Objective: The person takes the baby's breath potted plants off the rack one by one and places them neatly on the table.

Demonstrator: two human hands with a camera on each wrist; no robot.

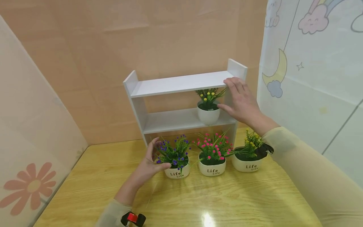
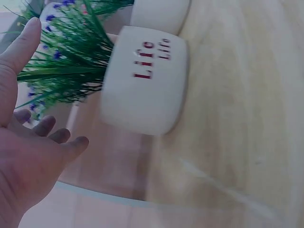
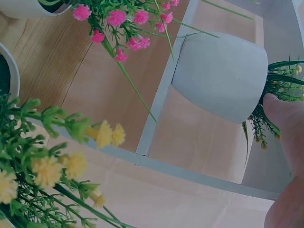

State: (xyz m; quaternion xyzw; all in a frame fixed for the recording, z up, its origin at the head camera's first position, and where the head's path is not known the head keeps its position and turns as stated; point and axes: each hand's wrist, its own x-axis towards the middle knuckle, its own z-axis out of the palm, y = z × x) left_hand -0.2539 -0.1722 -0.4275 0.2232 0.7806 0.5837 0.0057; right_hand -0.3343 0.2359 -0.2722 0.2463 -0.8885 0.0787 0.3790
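My left hand [image 1: 148,165] is beside the planter with purple flowers [image 1: 178,171], its fingers and thumb spread about the leaves. In the left wrist view that planter [image 2: 145,80] stands on the table with space between it and my palm. My right hand [image 1: 241,102] is at the right end of the white shelf [image 1: 181,83], fingers over the top board's front edge. Its thumb is right at the rim of a round white pot with yellow flowers [image 1: 208,116], which stands on the middle board. The right wrist view shows the thumb [image 3: 275,107] by that pot's rim.
A planter with pink flowers [image 1: 212,168] stands in the middle of the front row. To its right is a planter with yellow flowers [image 1: 246,164], partly behind my right sleeve. All are on a wooden table [image 1: 181,198], with printed cloth walls [image 1: 314,78] around it.
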